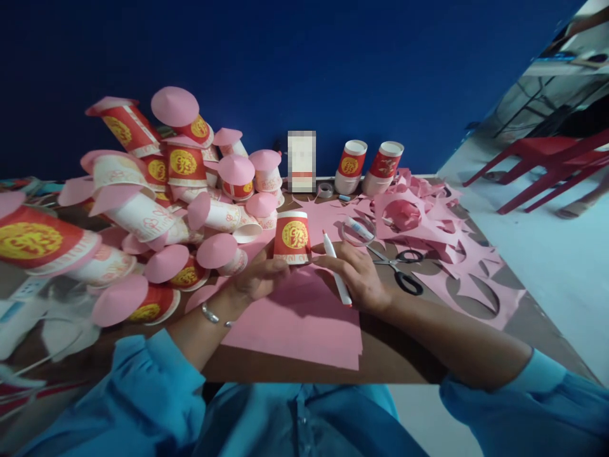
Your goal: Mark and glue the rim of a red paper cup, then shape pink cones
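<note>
Head view. The left hand [263, 274] closes around the lower rim of an inverted red-and-white paper cup [292, 237], holding it mouth-down on a sheet of pink paper [304, 317] that lies under and just beyond both hands. The right hand [356, 274], just beside the cup, grips a white marker [337, 270] with its red tip pointing up towards the cup's rim.

The cup is judged light, thin-walled and easily crushed; a hold low on the wall near the wide mouth, as here, looks steadier than pinching the middle. The paper sheet appears limp and prone to sliding on the table [399, 362], so pressing down through the cup should pin it.

Left of the left hand rises a heap of finished cups capped with pink paper cones [157, 209]. Right of the right hand lie scissors [402, 270] and pink offcuts [442, 235]; beyond them stand two upright cups [368, 166].
</note>
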